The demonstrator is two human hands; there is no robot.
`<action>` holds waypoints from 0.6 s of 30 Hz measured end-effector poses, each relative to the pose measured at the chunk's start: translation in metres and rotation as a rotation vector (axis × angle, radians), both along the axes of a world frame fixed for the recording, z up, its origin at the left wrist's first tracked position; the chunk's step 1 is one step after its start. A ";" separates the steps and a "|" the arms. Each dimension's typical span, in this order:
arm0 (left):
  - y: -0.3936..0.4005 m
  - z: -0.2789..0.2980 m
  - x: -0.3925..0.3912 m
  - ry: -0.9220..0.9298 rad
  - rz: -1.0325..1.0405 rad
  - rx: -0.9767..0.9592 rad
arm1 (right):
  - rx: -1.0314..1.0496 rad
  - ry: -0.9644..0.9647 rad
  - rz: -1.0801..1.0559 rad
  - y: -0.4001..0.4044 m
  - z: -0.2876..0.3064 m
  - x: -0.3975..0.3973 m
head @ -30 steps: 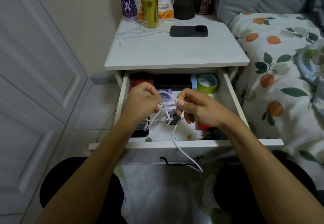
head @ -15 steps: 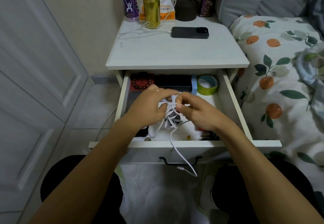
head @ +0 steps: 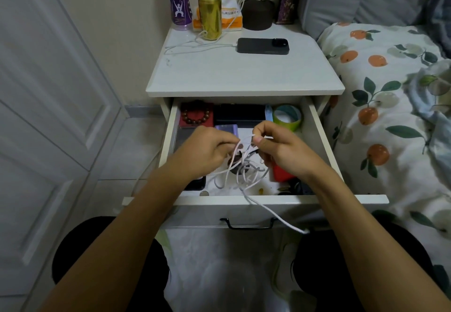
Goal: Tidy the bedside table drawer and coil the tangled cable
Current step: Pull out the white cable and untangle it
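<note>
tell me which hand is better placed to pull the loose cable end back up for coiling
Right, probably. The tangled white cable trails its free end over the drawer front toward the right forearm, while the left hand grips the tangle. The right hand only pinches one loop.

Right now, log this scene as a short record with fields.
place: open drawer of white bedside table
hands: left hand and right hand both pinch the tangled white cable
cable end: hangs over the drawer front
drawer back: bead bracelet, green tape roll
tabletop: phone, gold can
</note>
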State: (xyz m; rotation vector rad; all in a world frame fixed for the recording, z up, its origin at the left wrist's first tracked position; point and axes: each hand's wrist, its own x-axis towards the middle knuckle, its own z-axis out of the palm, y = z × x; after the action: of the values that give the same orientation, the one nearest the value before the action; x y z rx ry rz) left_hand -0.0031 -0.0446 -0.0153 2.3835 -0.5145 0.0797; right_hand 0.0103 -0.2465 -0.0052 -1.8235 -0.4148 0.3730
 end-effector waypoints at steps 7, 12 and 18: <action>0.031 -0.013 0.013 0.259 0.476 0.253 | 0.113 0.076 -0.040 -0.010 0.005 0.003; -0.001 0.000 0.001 0.167 -0.060 -0.072 | 0.097 0.068 0.002 0.000 0.004 -0.002; 0.014 -0.010 0.011 0.211 0.434 -0.192 | 0.041 0.050 -0.015 -0.002 0.003 -0.004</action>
State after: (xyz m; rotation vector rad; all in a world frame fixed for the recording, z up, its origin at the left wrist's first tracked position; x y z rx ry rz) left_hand 0.0075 -0.0306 -0.0257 2.2413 0.1106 0.0660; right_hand 0.0064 -0.2481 -0.0024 -1.7729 -0.3710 0.3965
